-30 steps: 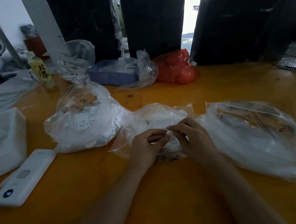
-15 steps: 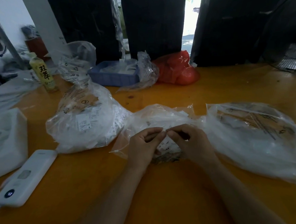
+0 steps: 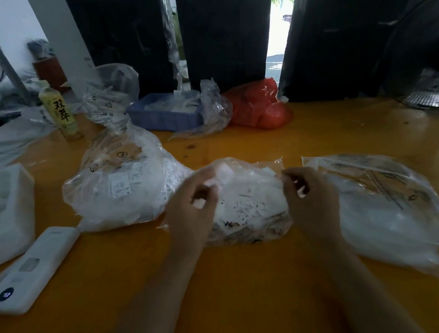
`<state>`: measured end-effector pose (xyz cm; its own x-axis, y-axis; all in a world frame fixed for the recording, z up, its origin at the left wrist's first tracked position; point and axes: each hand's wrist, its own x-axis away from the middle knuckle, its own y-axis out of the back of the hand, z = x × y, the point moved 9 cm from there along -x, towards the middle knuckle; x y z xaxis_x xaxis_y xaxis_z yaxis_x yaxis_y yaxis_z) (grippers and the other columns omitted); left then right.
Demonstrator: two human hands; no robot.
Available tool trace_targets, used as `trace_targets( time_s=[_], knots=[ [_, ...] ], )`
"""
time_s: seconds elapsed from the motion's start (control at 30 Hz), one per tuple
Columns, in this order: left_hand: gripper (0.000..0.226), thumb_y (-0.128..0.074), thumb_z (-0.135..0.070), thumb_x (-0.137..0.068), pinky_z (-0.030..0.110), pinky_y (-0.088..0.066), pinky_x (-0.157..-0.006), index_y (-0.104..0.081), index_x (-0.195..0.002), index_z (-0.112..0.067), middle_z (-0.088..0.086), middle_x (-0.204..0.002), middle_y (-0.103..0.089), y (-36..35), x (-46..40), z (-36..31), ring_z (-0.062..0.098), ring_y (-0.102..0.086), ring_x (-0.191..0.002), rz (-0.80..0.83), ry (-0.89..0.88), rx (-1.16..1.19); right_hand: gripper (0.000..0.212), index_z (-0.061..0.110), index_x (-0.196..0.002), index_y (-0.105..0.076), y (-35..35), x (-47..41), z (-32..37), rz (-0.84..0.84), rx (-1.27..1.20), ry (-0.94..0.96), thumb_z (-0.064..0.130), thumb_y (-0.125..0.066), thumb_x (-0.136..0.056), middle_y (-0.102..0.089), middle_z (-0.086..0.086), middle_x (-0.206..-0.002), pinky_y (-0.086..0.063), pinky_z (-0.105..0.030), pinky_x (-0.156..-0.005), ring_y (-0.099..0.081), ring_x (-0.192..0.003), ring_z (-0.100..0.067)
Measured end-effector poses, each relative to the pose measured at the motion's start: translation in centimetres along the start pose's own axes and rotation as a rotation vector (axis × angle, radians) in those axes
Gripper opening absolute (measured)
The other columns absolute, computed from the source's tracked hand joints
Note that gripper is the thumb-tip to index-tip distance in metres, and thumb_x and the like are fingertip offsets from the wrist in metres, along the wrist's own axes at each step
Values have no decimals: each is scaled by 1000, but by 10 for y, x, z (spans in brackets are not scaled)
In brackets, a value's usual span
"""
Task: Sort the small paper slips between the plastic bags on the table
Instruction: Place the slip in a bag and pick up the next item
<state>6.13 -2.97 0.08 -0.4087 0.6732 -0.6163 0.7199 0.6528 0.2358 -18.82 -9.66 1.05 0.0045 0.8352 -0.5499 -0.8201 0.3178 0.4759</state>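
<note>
foam block [image 3: 0,216]: white, at the far left edge of the table [image 3: 256,299], well left of the middle bag.
white device [image 3: 28,270]: long, flat, cable at its near end; near-left of the middle bag.
bottle [image 3: 61,113]: yellow-green label, upright, far left of the middle bag.
left bag [image 3: 118,182]: clear plastic, bulging with white slips, just left of the middle bag, touching it.
blue tray [image 3: 165,113]: behind the middle bag, clear plastic draped on it.
left hand [image 3: 192,211]: over the left end of the middle bag; fingers curled, a small white slip [image 3: 210,182] pinched at the fingertips, blurred.
middle bag [image 3: 249,202]: clear plastic, open, holding loose printed paper slips; between the two hands.
red bag [image 3: 259,106]: behind the middle bag, a little to the right.
right hand [image 3: 312,204]: over the right end of the middle bag; fingers curled inward, a white scrap [image 3: 301,190] showing among them; cannot tell how it is held.
right bag [image 3: 387,209]: clear plastic, flatter, white contents, just right of the middle bag.
fan [image 3: 436,95]: wire grille, far right behind the middle bag.
</note>
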Motion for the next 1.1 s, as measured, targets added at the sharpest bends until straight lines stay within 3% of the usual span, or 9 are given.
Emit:
trace_targets(
  time_s=[0.1,0.17,0.23,0.33,0.47,0.57,0.77,0.93,1.1],
  knots=[
    [19,-69,-4,-99,12,-55,-83,-74,-118,-4,12,-120,-73,76,-24,-19,5,-66,-105,-408,-263,-278,17,11,-109,-70,46,-19,-22,-124,496,-41,18,-56,-101,-71,-11,-107,-41,-42,-97,-61,-101,-30],
    [21,-64,-7,-100,6,-47,-81,-75,-118,-4,17,-120,-73,120,-42,-8,6,-61,-102,-536,-124,-434,21,10,-108,-72,61,-25,-61,34,839,-228,15,-54,-99,-70,-16,-109,-40,-45,-102,-60,-106,-36],
    [29,-61,-6,-100,18,-51,-89,-74,-125,-5,19,-125,-72,139,-59,18,20,-66,-110,-432,98,-581,22,10,-110,-71,62,-16,-93,284,1003,-420,15,-54,-97,-63,-19,-123,-40,-48,-107,-52,-122,-40],
    [31,-61,-2,-100,47,-51,-103,-74,-128,-3,21,-128,-73,126,-72,52,39,-66,-120,-95,308,-754,19,11,-106,-70,55,-4,-105,426,949,-540,18,-53,-99,-58,-19,-133,-37,-51,-112,-44,-134,-42],
    [30,-58,-7,-101,49,-44,-102,-77,-125,-9,21,-130,-72,103,-73,55,45,-60,-122,81,298,-901,30,7,-75,-70,64,-14,-96,244,873,-520,6,-51,-98,-66,-13,-80,-52,-40,-77,-62,-78,-31],
    [37,-55,-9,-101,54,-41,-102,-73,-133,-15,21,-140,-65,96,-76,49,49,-49,-127,82,272,-1011,43,7,-59,-60,66,-18,-88,168,835,-487,9,-49,-101,-56,-11,-60,-42,-33,-58,-54,-56,-26],
    [40,-56,-6,-99,58,-24,-114,-67,-137,-15,10,-156,-53,89,-65,31,43,-28,-148,-87,260,-930,34,1,-74,-67,62,-15,-87,172,740,-497,24,-65,-98,-60,-13,-67,-47,-35,-61,-59,-63,-30],
    [28,-59,-7,-94,46,-30,-101,-71,-118,-16,10,-141,-61,64,-51,-18,39,-40,-139,-257,-46,-709,53,6,-61,-56,64,-17,-90,121,661,-495,44,-64,-97,-51,-8,-57,-44,-35,-57,-52,-52,-25],
    [25,-54,-18,-97,30,-33,-96,-75,-106,-9,9,-115,-71,4,-22,-48,33,-58,-116,-94,-310,-398,42,7,-73,-53,64,-22,-78,-72,564,-310,32,-49,-107,-49,-6,-61,-34,-34,-56,-47,-54,-25]
  ],
)
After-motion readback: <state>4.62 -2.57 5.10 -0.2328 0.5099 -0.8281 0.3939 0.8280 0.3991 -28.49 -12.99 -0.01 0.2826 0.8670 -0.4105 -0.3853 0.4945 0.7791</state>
